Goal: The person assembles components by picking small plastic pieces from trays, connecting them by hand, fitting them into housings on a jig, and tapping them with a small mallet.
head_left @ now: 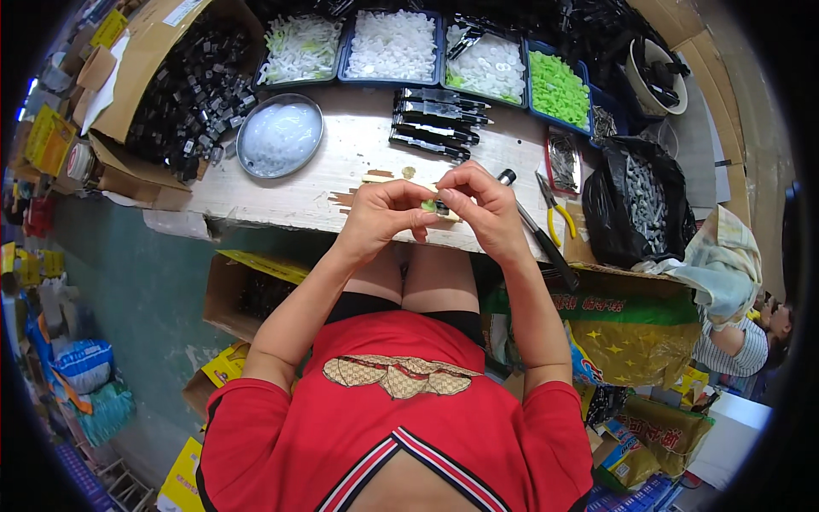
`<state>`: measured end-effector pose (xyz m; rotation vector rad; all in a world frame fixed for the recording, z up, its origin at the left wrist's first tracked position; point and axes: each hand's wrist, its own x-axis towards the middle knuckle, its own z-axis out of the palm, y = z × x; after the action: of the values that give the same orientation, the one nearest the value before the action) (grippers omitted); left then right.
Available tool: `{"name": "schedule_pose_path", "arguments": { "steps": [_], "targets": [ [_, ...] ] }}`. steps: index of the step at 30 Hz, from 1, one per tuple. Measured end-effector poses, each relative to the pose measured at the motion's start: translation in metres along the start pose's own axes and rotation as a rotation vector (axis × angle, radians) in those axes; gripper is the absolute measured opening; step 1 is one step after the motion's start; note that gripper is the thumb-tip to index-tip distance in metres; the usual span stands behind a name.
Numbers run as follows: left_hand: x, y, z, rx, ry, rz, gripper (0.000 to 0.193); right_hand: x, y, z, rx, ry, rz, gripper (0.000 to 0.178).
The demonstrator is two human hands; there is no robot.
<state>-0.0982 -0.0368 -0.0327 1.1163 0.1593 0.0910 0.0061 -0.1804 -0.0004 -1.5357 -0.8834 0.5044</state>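
Both my hands meet near the front edge of the workbench (pixel 324 200), fingers bent inward. My left hand (pixel 382 215) pinches a small light-green plastic piece (pixel 428 206). Right against it, a small black part (pixel 442 207) sits between the thumb and forefinger of my right hand (pixel 486 212). Its exact shape is mostly hidden by my fingers. Just beyond my hands lies a stack of several long black assembled pieces (pixel 437 119). Beside my right hand a hammer (pixel 539 232) rests across the bench edge, with yellow-handled pliers (pixel 556 212) to its right.
A round metal dish (pixel 281 136) of whitish grease stands left, beside a cardboard box (pixel 141 119) of black parts. Blue trays of white pieces (pixel 392 44) and green pieces (pixel 559 87) line the back. A black bag (pixel 616 200) of metal parts sits right; another person (pixel 735 341) is at far right.
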Motion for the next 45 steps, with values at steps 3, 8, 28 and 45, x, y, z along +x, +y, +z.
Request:
{"name": "schedule_pose_path", "arguments": {
  "steps": [3,8,28,45],
  "targets": [
    [-0.002,0.000,0.001,0.027,0.010,0.009,0.021,-0.001,0.001,0.003,-0.057,0.009,-0.026,0.007],
    [-0.001,-0.002,0.004,0.082,0.027,0.040,0.020,-0.006,-0.003,0.004,-0.178,0.012,-0.082,0.006],
    [-0.008,-0.013,-0.004,-0.014,-0.012,0.106,0.012,-0.021,0.031,0.010,0.551,-0.034,0.307,0.011],
    [-0.005,-0.021,-0.006,0.679,0.235,0.750,0.014,-0.014,0.012,0.026,-0.688,0.167,-0.392,0.010]
  ]
}}
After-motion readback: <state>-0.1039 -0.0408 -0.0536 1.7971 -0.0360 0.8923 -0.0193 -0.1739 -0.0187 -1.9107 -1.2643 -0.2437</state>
